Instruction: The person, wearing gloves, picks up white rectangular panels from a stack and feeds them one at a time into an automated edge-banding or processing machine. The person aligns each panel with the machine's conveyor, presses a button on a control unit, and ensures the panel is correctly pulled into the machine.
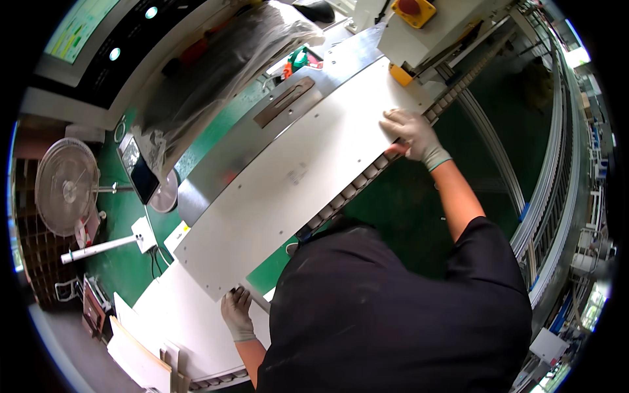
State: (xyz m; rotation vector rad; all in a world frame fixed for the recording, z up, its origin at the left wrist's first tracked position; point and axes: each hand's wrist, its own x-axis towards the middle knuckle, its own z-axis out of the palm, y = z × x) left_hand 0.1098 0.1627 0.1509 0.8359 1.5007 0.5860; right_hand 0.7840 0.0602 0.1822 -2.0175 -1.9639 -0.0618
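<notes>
A long white panel (288, 177) with small holes along its edges lies slantwise in front of me, its far long side against a grey metal plate (216, 177). My right hand (414, 136), in a pale glove, grips the near edge at the right end. Its fingers rest on the top face, and the bare-looking thumb is at the edge. At the panel's lower left corner, my gloved left hand (238, 314) has its fingers curled at the edge. Its fingertips look dark, and the underside of its grip is hidden.
A row of rollers (357, 183) runs under the panel's near side. More white boards (190, 314) lie at lower left. A standing fan (67, 187) and a phone-like screen (139, 169) are at left. Plastic-covered material (216, 78) lies beyond; a red stop button (409, 6) sits at upper right.
</notes>
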